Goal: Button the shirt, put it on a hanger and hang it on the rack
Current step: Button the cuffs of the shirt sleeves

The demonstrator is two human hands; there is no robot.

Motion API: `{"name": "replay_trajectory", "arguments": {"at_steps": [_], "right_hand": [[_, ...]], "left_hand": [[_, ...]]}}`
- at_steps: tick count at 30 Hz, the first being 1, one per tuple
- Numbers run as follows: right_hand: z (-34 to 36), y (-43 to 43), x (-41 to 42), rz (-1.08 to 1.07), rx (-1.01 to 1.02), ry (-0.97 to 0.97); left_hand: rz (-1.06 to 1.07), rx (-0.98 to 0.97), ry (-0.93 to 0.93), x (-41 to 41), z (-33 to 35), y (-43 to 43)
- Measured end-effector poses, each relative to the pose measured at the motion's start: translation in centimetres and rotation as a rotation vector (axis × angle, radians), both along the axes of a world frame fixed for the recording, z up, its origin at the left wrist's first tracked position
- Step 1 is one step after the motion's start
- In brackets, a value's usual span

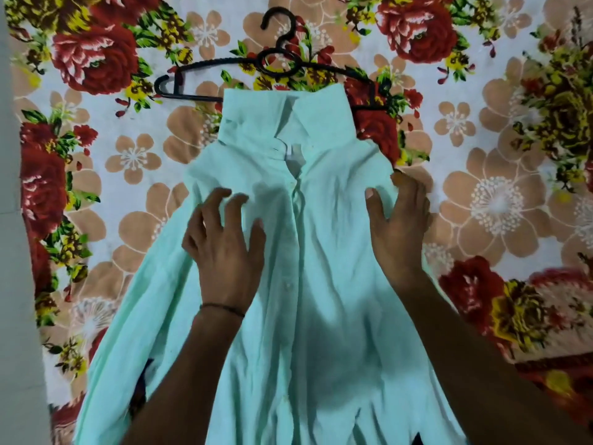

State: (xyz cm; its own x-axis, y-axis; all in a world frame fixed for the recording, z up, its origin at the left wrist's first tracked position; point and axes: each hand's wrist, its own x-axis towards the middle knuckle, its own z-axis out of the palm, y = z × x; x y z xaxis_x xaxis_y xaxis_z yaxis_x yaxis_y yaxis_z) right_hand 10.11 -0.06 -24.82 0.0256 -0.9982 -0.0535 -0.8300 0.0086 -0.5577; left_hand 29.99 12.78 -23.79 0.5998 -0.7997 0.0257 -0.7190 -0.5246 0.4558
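Note:
A pale mint shirt (321, 252) lies front-up on a flowered bedsheet, collar raised and pointing away from me. Its placket runs down the middle with buttons fastened, and the collar opening at the top gapes. A black plastic hanger (276, 64) lies on the sheet just beyond the collar, partly hidden under it, hook pointing away. My left hand (224, 239) rests on the shirt's left chest with fingers spread and bent. My right hand (398, 226) lies flat at the shirt's right shoulder, fingers straight, thumb over the fabric edge.
The bedsheet (481, 203) with red roses and tan flowers fills the view. A pale wall or edge (12, 252) runs down the left side. No rack is in view.

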Motion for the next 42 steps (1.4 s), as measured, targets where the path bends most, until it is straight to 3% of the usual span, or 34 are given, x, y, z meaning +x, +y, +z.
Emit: {"name": "replay_trajectory", "arguments": {"at_steps": [4,6,9,12,16,20,24,27,31,33,36,42], "right_hand": [[0.5,4.8,-4.7,-0.081,0.19,0.13],[0.6,6.2,-6.7,-0.104,0.35,0.06],[1.3,6.2,-8.9,-0.088,0.45,-0.144],[2.6,4.9,-10.4,-0.033,0.335,-0.262],[3.4,3.5,-12.5,-0.144,0.29,-0.303],[3.6,5.5,-15.6,-0.259,0.212,-0.26],[2.2,10.7,-19.6,-0.306,0.33,-0.041],[1.6,15.5,-22.3,-0.348,0.525,0.015],[0.7,19.1,-25.1,-0.266,0.629,-0.015],[0.7,19.3,-26.6,-0.219,0.592,-0.015],[1.1,18.7,-27.6,-0.155,0.538,-0.175],[0.9,21.2,-31.0,-0.019,0.506,-0.249]], "left_hand": [[-0.091,0.28,0.215,-2.3,-2.0,5.3],[-0.174,0.365,0.238,-2.5,-3.0,6.8],[-0.235,0.373,0.231,-1.8,-3.5,7.0],[-0.25,0.395,0.243,-1.1,-3.3,6.6],[-0.208,0.347,0.286,-1.7,-1.8,6.3],[-0.179,0.126,0.243,-4.7,1.1,7.1],[-0.365,-0.024,0.245,-10.4,3.0,8.2],[-0.61,0.018,0.403,-15.5,2.7,8.6],[-0.769,0.253,0.48,-21.0,0.8,9.2],[-0.759,0.363,0.391,-22.9,-0.2,9.4],[-0.689,0.372,0.28,-23.9,-0.7,9.8],[-0.408,0.049,0.287,-29.1,1.3,14.9]]}}
